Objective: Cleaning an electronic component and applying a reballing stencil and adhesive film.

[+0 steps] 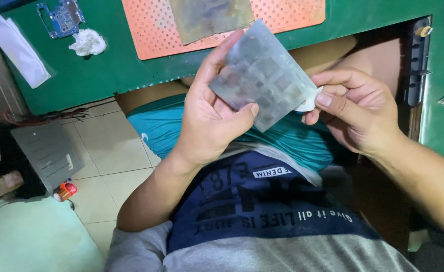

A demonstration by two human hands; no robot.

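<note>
Holding a thin metal sheet (262,75) over my lap, just below the green table (106,70), my left hand (209,118) pinches it, fingers closed. My right hand (355,108) grips a white pad (307,103) at its edge. I judge hard wiping could bend it.

white flat packet (19,50), desk's left edge

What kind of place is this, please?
Probably a small electronics repair bench. A blue circuit board lies on the green worktop near an orange perforated mat, and the left hand holds a thin metal stencil.
</note>
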